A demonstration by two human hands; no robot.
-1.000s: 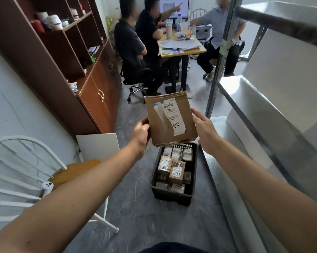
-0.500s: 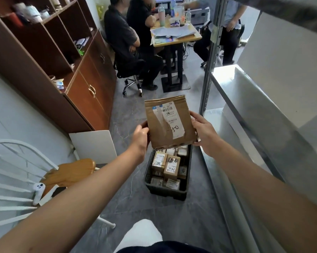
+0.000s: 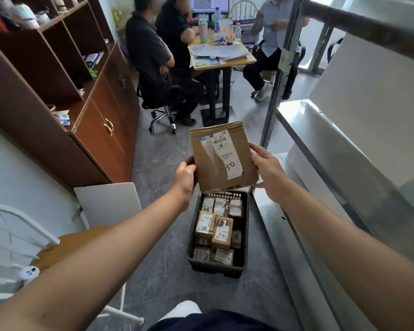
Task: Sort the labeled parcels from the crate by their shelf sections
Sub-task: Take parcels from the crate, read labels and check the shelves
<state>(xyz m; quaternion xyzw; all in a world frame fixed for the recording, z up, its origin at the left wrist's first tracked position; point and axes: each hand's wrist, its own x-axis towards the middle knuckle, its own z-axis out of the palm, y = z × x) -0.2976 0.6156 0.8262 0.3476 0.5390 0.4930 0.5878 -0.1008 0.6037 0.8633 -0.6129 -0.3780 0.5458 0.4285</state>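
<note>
Both hands up, parcel between them.
- Left hand (image 3: 185, 174): thumb across the front of the left edge of a flat brown cardboard parcel (image 3: 221, 161), fingers curled out of sight behind it.
- Right hand (image 3: 268, 170): clamps the right edge low down, thumb on the front, fingers wrapped behind.
- The parcel stands nearly upright, top leaning slightly away. Its white shipping label (image 3: 225, 149) faces the camera, with a barcode on top and a handwritten mark below, possibly "Q5", too smeared to be sure.
- Directly under the grip: a dark plastic crate (image 3: 215, 268) on the floor, packed with small labelled boxes (image 3: 221, 231).
- Right of the right hand: a metal shelving rack (image 3: 344, 149).

Against half a second ago: same two-handed hold, the parcel still over the crate, its label still facing the camera.
</note>
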